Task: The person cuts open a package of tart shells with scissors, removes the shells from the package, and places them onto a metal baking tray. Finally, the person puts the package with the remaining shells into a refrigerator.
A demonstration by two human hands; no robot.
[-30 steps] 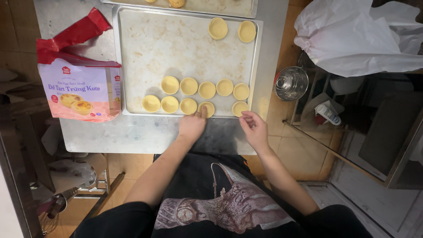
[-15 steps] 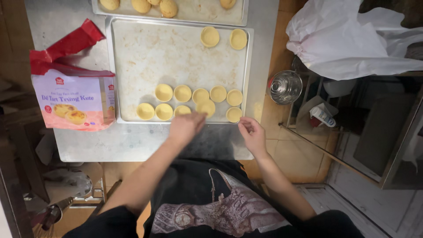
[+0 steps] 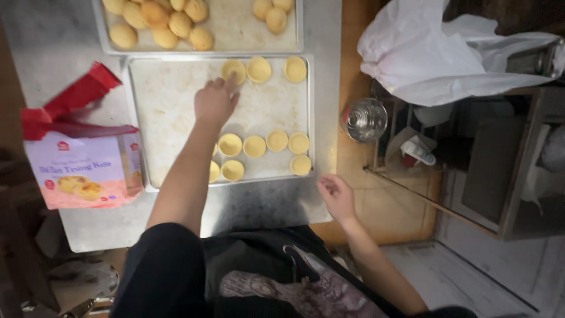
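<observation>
The left hand [image 3: 215,101] is stretched out over the near baking tray [image 3: 176,118], arm nearly straight, fingers pinched together on the rim of a pale tart shell [image 3: 233,70] at the tray's far edge, where it sits at the left end of a short row beside two more shells [image 3: 259,69]. From where I stand, the thing to get right here is to set that shell flat and just beside its neighbour without overlapping it, and to let go by opening the fingers upward rather than dragging, since the thin pastry wall looks as if it would dent easily. Nearer the person, a cluster of other shells [image 3: 254,146] lies in two rows along the tray's near right corner. The right hand [image 3: 335,194] rests low at the tabletop's [image 3: 259,206] near edge, fingers loosely curled and apart, holding nothing that I can see. A pink carton [image 3: 82,176] with a torn red wrapper stands to the left, and a second tray [image 3: 235,41] of baked golden pastries lies beyond.
</observation>
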